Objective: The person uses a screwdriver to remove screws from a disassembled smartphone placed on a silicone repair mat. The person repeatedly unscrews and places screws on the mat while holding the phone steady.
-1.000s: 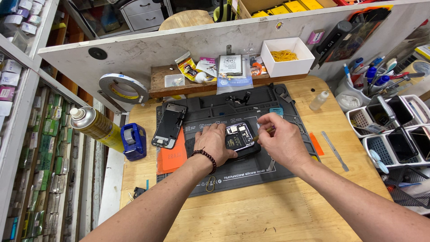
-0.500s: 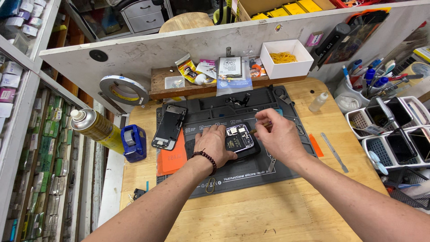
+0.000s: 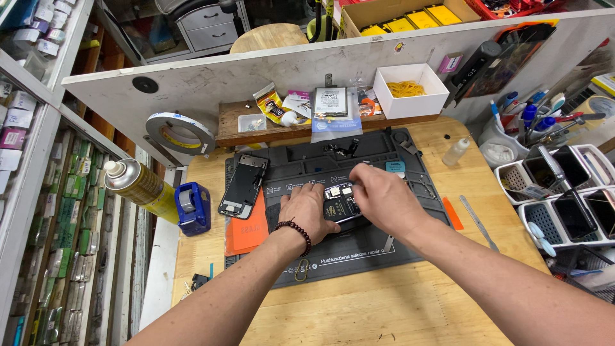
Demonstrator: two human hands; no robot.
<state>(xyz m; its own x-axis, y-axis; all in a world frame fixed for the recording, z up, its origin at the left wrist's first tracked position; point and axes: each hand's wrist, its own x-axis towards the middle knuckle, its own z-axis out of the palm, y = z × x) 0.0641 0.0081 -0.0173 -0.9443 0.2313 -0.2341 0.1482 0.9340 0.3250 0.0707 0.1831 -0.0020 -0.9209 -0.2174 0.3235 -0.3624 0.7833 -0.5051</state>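
An opened phone body (image 3: 339, 202) with its circuit boards showing lies on a dark grey repair mat (image 3: 333, 250) on a wooden bench. My left hand (image 3: 309, 208), with a dark bead bracelet at the wrist, presses flat on the phone's left side. My right hand (image 3: 382, 198) covers the phone's right part, fingers bent over its top edge; whether it pinches a small part is hidden. A detached phone screen (image 3: 242, 187) lies face down at the mat's left, partly over an orange sheet (image 3: 246, 232).
A yellow spray can (image 3: 141, 186) and a blue tape dispenser (image 3: 191, 208) stand at the left. A tape roll (image 3: 178, 133), a packaged battery (image 3: 331, 106) and a white box (image 3: 410, 90) sit at the back. A small bottle (image 3: 456, 151), tool cup and white baskets (image 3: 564, 211) crowd the right.
My right hand has slid from the phone's right side to its upper edge. My left hand has stayed pressed on the phone.
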